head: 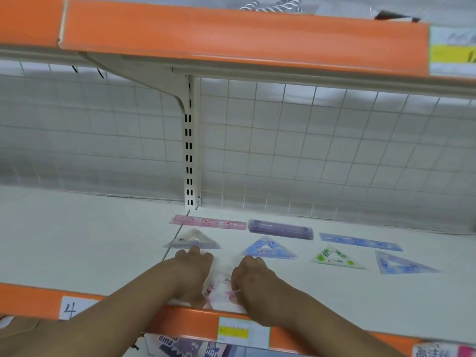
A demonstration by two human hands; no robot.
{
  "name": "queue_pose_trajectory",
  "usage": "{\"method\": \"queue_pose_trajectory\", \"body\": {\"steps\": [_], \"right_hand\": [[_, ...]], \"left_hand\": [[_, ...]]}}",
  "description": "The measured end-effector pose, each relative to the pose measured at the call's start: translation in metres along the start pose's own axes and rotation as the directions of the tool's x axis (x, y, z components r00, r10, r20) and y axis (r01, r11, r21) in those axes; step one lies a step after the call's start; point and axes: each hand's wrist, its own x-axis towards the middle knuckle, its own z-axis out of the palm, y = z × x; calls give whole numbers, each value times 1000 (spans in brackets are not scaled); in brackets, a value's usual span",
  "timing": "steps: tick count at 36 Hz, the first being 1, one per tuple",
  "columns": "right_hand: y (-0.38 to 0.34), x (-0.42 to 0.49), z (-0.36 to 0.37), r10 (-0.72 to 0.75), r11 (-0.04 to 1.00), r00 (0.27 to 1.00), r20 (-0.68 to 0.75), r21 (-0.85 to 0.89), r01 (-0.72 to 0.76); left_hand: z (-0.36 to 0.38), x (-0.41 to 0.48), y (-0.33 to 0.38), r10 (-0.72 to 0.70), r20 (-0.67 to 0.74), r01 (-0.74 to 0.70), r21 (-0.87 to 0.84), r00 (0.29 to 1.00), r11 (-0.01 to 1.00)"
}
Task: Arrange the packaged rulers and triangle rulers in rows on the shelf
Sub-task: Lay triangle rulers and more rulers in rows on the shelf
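Observation:
A pink-patterned triangle ruler [220, 289] in clear packaging lies flat near the front edge of the white shelf [90, 248]. My left hand [192, 271] presses on its left side and my right hand [253, 279] grips its right side. Behind lies a row of triangle rulers: a grey-purple one [193, 240], a blue one [268, 249], a green one [334, 258] and another blue one [401, 264]. Along the back lie a pink ruler [208, 222], a purple ruler pack [280, 229] and a blue ruler [360, 241].
A wire-grid back panel [309, 150] and a slotted upright [190, 150] close off the shelf's rear. An orange-edged upper shelf [231, 37] overhangs. The front lip [195, 323] carries price labels. More goods show on the shelf below.

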Motion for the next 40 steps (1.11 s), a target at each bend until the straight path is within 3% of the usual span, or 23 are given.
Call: {"method": "queue_pose_trajectory", "body": {"steps": [7, 17, 29, 40], "right_hand": [[-2, -6, 0, -23, 993, 998, -52, -119, 17], [5, -11, -1, 16, 997, 997, -70, 79, -10], [9, -8, 3, 10, 1000, 985, -172, -4, -11], [15, -9, 6, 26, 998, 973, -230, 67, -11]], "left_hand": [[-2, 0, 1, 5, 9, -5, 4, 1000, 1000], [-2, 1, 0, 16, 14, -16, 13, 1000, 1000], [3, -1, -4, 29, -19, -29, -25, 999, 999], [6, -3, -8, 35, -45, -38, -74, 998, 997]]}}
